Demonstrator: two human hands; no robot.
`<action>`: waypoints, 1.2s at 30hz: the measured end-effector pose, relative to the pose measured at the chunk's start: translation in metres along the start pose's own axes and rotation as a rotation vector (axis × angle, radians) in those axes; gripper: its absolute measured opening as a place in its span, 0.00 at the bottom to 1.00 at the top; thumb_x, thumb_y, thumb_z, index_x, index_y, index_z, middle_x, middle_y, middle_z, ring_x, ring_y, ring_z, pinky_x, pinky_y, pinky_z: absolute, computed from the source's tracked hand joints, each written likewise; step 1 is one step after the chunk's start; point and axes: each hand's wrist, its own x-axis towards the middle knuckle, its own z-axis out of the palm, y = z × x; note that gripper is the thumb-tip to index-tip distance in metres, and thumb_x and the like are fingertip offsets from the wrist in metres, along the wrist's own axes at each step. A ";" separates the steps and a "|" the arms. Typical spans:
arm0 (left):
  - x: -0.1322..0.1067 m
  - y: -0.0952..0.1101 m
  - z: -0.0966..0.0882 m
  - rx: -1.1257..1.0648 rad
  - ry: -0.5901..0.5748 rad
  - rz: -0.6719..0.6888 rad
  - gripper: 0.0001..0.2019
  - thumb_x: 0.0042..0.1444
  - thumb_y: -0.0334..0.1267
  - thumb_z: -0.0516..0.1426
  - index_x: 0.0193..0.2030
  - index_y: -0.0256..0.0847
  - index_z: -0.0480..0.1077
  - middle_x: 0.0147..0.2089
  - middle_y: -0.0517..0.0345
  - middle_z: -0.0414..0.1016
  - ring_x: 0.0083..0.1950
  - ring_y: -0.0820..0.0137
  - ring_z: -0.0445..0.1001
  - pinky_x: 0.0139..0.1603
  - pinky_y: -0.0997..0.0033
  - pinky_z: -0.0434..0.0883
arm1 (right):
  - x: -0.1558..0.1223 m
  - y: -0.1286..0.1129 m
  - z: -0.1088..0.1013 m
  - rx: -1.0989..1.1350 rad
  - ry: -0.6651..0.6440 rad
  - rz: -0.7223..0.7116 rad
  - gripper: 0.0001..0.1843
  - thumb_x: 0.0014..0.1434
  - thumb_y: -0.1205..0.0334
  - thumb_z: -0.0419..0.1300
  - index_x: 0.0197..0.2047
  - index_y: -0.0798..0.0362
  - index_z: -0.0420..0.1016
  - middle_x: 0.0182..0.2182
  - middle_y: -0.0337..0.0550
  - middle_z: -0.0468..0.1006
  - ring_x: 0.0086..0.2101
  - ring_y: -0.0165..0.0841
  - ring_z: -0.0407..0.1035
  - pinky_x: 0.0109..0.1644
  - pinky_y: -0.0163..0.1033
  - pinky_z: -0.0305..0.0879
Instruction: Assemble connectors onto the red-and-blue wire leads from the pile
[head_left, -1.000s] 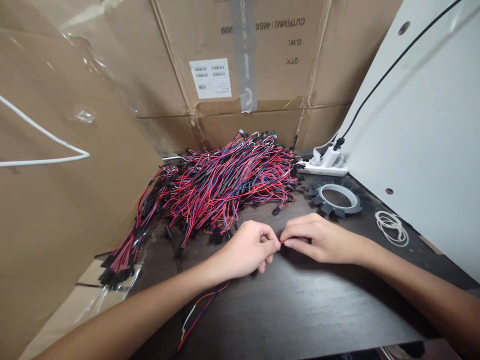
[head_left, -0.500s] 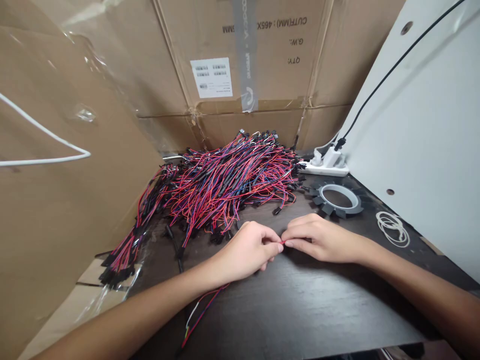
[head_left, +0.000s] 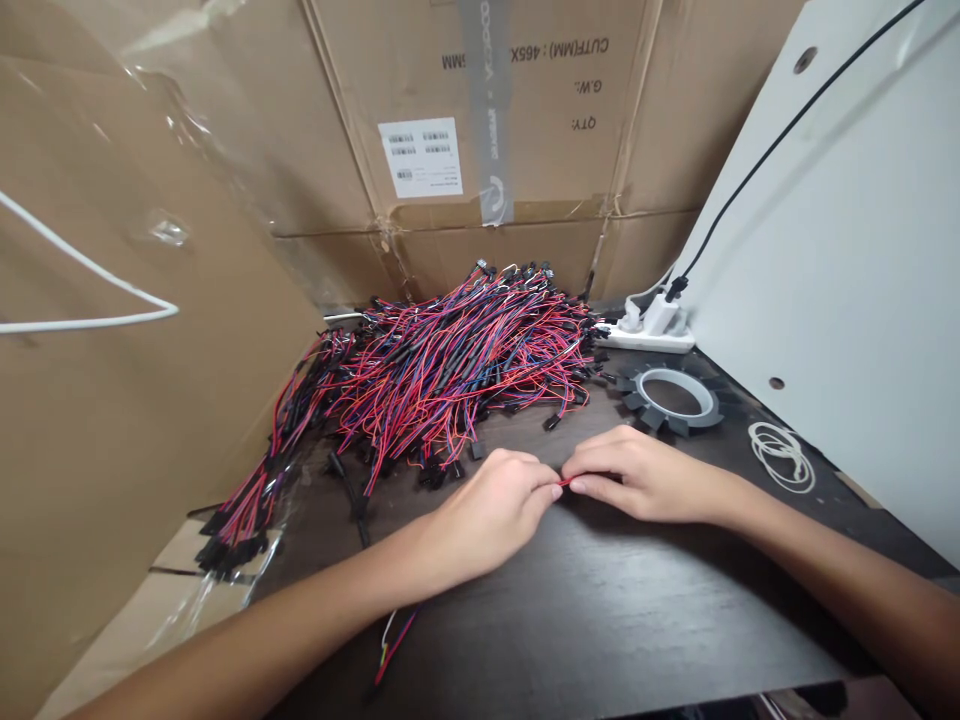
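Wire ends (head_left: 387, 660) are lying nearest me, showing past the left forearm on the near side of the wire pile (head_left: 457, 370); whether they are joining the piece in the fingers, I cannot tell, since the arm is covering the path.

Farther in, but nearer me than the pile and off its right front corner, I am watching the left hand (head_left: 499, 510) and the right hand (head_left: 637, 475) facing each other. Thumb and forefinger of each are closing on a red wire (head_left: 565, 482), and only a short stretch is showing between the two pinches.

For working this well, I am favouring both pinches close together and level, so that the thin wire is not bending or slipping. I am judging light, even pressure best, with finger rolls kept small and no sharp pull outward. The fingertips are hiding the very ends, so I am counting on a slight parting of the fingers for checking how the strands are sitting.

Right of the pile, a thin white coil (head_left: 784, 462) is lying, and beyond it a tape ring (head_left: 706, 402) is sitting with dark tabs fanning outward. Farther back, a power strip (head_left: 652, 338) is resting at the pile's right rear, and cardboard (head_left: 562, 175) is standing behind the pile.
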 end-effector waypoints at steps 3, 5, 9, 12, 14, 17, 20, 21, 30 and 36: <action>0.001 0.000 0.000 -0.074 0.005 -0.065 0.14 0.61 0.32 0.50 0.34 0.35 0.77 0.29 0.57 0.74 0.31 0.72 0.71 0.35 0.74 0.63 | 0.000 0.000 0.000 -0.002 0.015 -0.004 0.14 0.66 0.64 0.50 0.37 0.59 0.76 0.30 0.47 0.78 0.30 0.31 0.70 0.35 0.34 0.62; 0.002 -0.002 0.001 -0.178 -0.017 -0.163 0.13 0.60 0.35 0.51 0.33 0.36 0.76 0.22 0.61 0.69 0.25 0.74 0.68 0.30 0.75 0.62 | -0.001 0.001 0.000 -0.016 0.025 -0.019 0.15 0.67 0.63 0.50 0.37 0.58 0.77 0.29 0.46 0.77 0.29 0.31 0.69 0.34 0.33 0.61; 0.004 -0.007 0.005 -0.491 -0.064 -0.363 0.12 0.57 0.41 0.53 0.32 0.35 0.72 0.18 0.66 0.63 0.17 0.78 0.62 0.19 0.78 0.58 | -0.002 0.003 0.000 -0.044 0.048 -0.071 0.17 0.68 0.62 0.49 0.38 0.59 0.77 0.27 0.46 0.76 0.28 0.30 0.68 0.32 0.33 0.60; 0.005 -0.007 0.006 -0.684 -0.068 -0.445 0.09 0.53 0.40 0.56 0.30 0.35 0.69 0.19 0.66 0.64 0.15 0.80 0.62 0.15 0.81 0.55 | -0.001 0.005 0.000 -0.053 0.064 -0.086 0.18 0.68 0.61 0.48 0.38 0.59 0.77 0.27 0.46 0.76 0.28 0.30 0.68 0.32 0.34 0.61; 0.006 -0.006 0.005 -0.759 -0.066 -0.482 0.08 0.52 0.39 0.57 0.29 0.35 0.68 0.18 0.66 0.65 0.14 0.80 0.62 0.13 0.82 0.53 | -0.001 0.005 0.001 -0.050 0.066 -0.085 0.18 0.68 0.61 0.48 0.39 0.59 0.77 0.27 0.46 0.76 0.28 0.30 0.68 0.33 0.34 0.61; 0.006 -0.003 0.004 -0.809 -0.065 -0.496 0.07 0.51 0.37 0.57 0.28 0.35 0.68 0.17 0.66 0.64 0.13 0.80 0.62 0.11 0.83 0.53 | 0.000 0.003 0.001 -0.021 0.063 -0.075 0.16 0.68 0.62 0.49 0.39 0.59 0.77 0.29 0.47 0.76 0.30 0.31 0.69 0.35 0.34 0.62; 0.006 -0.002 0.005 -0.834 -0.074 -0.492 0.07 0.51 0.37 0.57 0.28 0.34 0.68 0.16 0.66 0.64 0.12 0.80 0.62 0.10 0.83 0.53 | 0.000 0.000 0.001 0.003 0.056 -0.059 0.15 0.67 0.64 0.49 0.39 0.59 0.76 0.29 0.47 0.76 0.30 0.31 0.69 0.35 0.34 0.63; 0.006 -0.002 0.006 -0.838 -0.082 -0.491 0.08 0.51 0.37 0.56 0.28 0.34 0.68 0.17 0.66 0.65 0.12 0.79 0.63 0.10 0.83 0.53 | 0.000 0.000 0.001 0.007 0.052 -0.056 0.14 0.67 0.65 0.50 0.39 0.59 0.76 0.29 0.47 0.77 0.30 0.31 0.69 0.36 0.34 0.63; 0.005 -0.008 0.006 -0.712 -0.108 -0.409 0.09 0.53 0.38 0.55 0.29 0.34 0.69 0.16 0.68 0.61 0.13 0.82 0.58 0.12 0.83 0.52 | -0.001 0.000 0.001 0.013 0.017 -0.051 0.13 0.66 0.66 0.50 0.39 0.59 0.76 0.31 0.48 0.77 0.31 0.32 0.70 0.37 0.34 0.63; 0.004 -0.008 0.005 -0.672 -0.107 -0.382 0.09 0.55 0.38 0.54 0.29 0.34 0.69 0.15 0.69 0.58 0.14 0.81 0.56 0.14 0.82 0.50 | -0.001 -0.002 0.001 0.019 0.017 -0.067 0.13 0.65 0.67 0.50 0.38 0.60 0.77 0.30 0.47 0.77 0.30 0.31 0.70 0.35 0.33 0.62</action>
